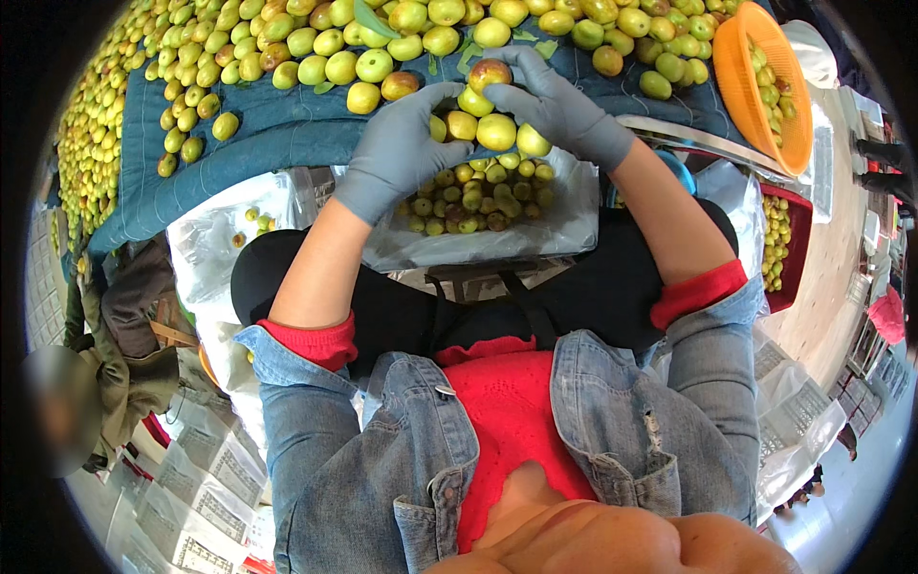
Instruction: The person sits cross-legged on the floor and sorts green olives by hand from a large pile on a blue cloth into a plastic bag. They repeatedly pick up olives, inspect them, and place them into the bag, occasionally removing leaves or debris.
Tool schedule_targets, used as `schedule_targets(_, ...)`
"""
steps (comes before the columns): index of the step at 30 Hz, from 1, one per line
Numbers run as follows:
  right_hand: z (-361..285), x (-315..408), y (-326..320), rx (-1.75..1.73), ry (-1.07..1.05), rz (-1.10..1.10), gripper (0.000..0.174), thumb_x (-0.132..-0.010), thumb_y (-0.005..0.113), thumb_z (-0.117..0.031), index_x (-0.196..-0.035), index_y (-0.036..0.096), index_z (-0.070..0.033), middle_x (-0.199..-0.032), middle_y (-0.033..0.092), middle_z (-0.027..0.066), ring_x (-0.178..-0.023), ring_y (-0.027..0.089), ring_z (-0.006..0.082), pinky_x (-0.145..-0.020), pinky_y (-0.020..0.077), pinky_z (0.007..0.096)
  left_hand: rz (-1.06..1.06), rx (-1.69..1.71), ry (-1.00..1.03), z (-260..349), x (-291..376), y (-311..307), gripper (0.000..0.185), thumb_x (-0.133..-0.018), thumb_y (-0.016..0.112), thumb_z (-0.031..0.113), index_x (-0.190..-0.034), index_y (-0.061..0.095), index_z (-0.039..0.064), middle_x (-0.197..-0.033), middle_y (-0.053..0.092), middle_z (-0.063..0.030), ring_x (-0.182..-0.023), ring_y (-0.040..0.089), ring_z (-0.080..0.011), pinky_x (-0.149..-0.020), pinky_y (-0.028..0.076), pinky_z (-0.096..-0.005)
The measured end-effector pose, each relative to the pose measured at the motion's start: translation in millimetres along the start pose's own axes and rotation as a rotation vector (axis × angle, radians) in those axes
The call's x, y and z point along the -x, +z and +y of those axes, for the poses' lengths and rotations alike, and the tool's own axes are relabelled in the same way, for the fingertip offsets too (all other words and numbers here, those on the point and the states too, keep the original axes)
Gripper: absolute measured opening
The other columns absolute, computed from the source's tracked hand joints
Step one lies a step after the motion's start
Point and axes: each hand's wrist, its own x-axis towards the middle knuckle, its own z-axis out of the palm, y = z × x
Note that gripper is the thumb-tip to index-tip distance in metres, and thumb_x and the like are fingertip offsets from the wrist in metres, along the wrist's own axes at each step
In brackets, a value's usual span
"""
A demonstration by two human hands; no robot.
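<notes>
Grey gloves cover both hands, which meet at the near edge of a blue quilted cloth (287, 136). My left hand (401, 147) curls around a few green jujubes (461, 125), with its thumb below them and its fingertips above. Between the thumb and fingers of my right hand (563, 107) is a reddish-brown jujube (490, 74). More yellow-green jujubes (496, 133) sit between the hands; what supports them is partly hidden. Below, a plastic-lined crate (574, 208) in front of my lap holds many jujubes (473, 197).
A large heap of jujubes (330, 43) with some leaves covers the far cloth. An orange basket (731, 79) stands at the right edge, above a red crate (796, 258) of fruit. Another plastic-lined container (208, 229) lies left of my knee. A person (136, 387) is at far left.
</notes>
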Motion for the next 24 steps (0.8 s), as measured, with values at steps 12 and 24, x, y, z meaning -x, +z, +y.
schedule_targets(12, -37, 13, -15, -0.494, 0.356, -0.139, 0.050, -0.091, 0.056, -0.024, -0.137, 0.043, -0.007, -0.122, 0.053, 0.0108, -0.103, 0.060, 0.0167, -0.090, 0.0531, 0.0319, -0.163, 1.101, -0.311, 2, -2, -19, 0.037, -0.091, 0.064, 0.040, -0.113, 0.063, 0.010, -0.101, 0.066, -0.0012, -0.080, 0.064, -0.0078, -0.062, 0.051, -0.0180)
schedule_targets(24, -12, 9, 0, -0.130, 0.013, 0.008, 0.059, -0.085, 0.070, -0.020, -0.138, 0.047, -0.009, -0.115, 0.059, 0.0059, -0.101, 0.057, 0.0102, -0.086, 0.0494, 0.0242, -0.269, 1.554, -0.056, -1, -8, -12, 0.044, -0.092, 0.047, 0.011, -0.133, 0.047, -0.007, -0.128, 0.054, -0.0190, -0.120, 0.055, -0.0290, -0.102, 0.049, -0.0397)
